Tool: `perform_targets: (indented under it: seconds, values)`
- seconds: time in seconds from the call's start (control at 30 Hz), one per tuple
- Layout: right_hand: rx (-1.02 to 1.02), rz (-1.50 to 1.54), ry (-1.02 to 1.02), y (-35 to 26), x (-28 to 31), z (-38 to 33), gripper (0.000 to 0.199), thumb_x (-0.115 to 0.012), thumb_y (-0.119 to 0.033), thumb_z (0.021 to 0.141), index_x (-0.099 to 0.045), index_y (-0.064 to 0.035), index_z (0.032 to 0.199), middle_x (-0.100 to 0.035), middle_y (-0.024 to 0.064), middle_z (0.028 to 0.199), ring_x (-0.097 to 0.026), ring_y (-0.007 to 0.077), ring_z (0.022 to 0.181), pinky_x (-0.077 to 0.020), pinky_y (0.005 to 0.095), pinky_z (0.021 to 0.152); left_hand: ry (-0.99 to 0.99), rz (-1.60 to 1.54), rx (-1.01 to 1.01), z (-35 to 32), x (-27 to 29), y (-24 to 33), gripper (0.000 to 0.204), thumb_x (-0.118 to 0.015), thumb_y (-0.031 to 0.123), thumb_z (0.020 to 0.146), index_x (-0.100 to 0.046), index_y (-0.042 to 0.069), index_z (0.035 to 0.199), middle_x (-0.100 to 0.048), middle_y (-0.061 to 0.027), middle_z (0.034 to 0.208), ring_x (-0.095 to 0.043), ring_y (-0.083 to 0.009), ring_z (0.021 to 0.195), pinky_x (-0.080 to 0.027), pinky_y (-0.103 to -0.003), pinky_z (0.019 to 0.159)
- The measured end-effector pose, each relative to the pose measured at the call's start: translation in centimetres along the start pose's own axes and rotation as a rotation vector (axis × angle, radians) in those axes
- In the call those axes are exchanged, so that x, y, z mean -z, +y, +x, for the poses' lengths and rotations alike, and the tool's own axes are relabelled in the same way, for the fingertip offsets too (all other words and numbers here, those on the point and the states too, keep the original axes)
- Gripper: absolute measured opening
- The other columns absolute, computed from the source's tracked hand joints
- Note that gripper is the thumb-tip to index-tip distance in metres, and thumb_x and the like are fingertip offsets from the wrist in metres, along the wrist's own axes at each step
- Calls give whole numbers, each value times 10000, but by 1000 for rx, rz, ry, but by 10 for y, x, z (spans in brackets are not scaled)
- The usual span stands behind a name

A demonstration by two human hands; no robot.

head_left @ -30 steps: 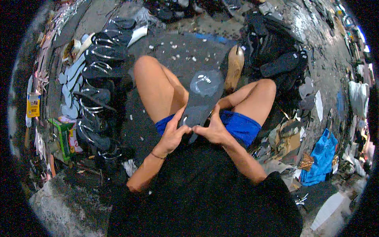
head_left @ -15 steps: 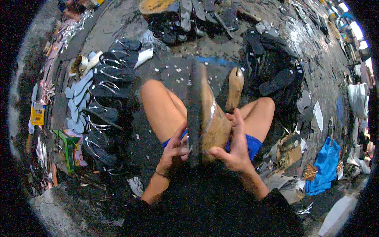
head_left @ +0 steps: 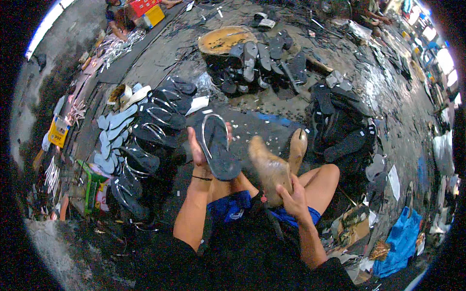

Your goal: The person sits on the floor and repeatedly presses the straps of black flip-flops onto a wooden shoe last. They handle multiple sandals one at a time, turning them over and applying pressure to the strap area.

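A dark flip-flop (head_left: 222, 159) with a silver-edged strap lies in my left hand (head_left: 196, 149), toe end away from me. The thumb shows on one side and fingertips on the other; the sole hides the palm. In my right hand (head_left: 293, 200) is a tan, foot-shaped shoe last (head_left: 267, 162), gripped at its ankle end with the toe tilted up and left. Sandal and last are apart. A second last (head_left: 298, 148) rests just beyond it, by my right knee, its lower end partly hidden.
Finished-looking dark flip-flops (head_left: 158, 116) line the left, beside grey sole pieces (head_left: 114, 131). A round wooden block (head_left: 221, 41) with loose soles stands ahead. Dark soles (head_left: 340, 126) pile at right; a blue bag (head_left: 400, 242) lies lower right. Another person (head_left: 119, 19) works far left.
The flip-flop, earlier up against the shoe last, is now apart from it, carried left and forward in my left hand. My right hand now grips the last. The view has tilted toward the far floor.
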State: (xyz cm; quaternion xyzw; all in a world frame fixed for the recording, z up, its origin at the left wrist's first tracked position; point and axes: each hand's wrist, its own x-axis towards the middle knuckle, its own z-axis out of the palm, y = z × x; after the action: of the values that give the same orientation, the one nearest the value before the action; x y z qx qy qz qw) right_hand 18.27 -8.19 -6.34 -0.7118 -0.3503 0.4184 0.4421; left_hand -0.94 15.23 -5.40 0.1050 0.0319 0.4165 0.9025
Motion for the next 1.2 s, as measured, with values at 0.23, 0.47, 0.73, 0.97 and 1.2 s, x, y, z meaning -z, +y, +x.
perform_targets:
  seconds: [0.23, 0.47, 0.73, 0.97, 1.2]
  values:
    - [133, 439, -53, -17, -8, 99, 540, -639, -103, 947, -438, -57, 1445, -482, 131, 1417, -553, 267, 1233, -535, 418, 954, -96, -607, 417, -33, 15, -63, 884, -417, 650, 963, -297, -50, 1490, -395, -324, 1452, -500, -479, 1254, -484, -563, 1023]
    - [509, -469, -379, -82, 13, 156, 132, -718, -154, 847, -722, -73, 951, -601, 191, 1340, -593, 324, 1228, -486, 384, 976, 66, 170, 540, -71, -12, -68, 835, -423, 672, 935, -443, -8, 1419, -603, -261, 1260, -653, -392, 1064, -535, -486, 963]
    - [573, -275, -277, -47, 8, 171, 176, -679, -2, 861, -683, -35, 1034, -540, 139, 1435, -622, 211, 1155, -497, 315, 957, 251, 733, 500, -126, -33, -64, 433, -699, 126, 923, -567, -18, 1310, -681, -98, 1173, -643, -183, 1082, -501, -343, 983]
    - [271, -120, -228, -30, -11, 160, 555, -725, -151, 913, -466, -88, 1400, -543, 103, 1370, -618, 245, 1138, -532, 341, 920, 652, 758, -222, -84, -2, -3, 373, -677, 105, 934, -572, 28, 1284, -658, -24, 1142, -636, -150, 1019, -527, -330, 924]
    - [145, -217, -299, 35, -13, 151, 432, -683, -145, 945, -522, -68, 1339, -665, 88, 1111, -661, 174, 978, -544, 306, 810, 863, 759, -755, -82, 57, 130, 422, -758, 155, 879, -555, 17, 1222, -642, -78, 1154, -633, -238, 1048, -537, -413, 939]
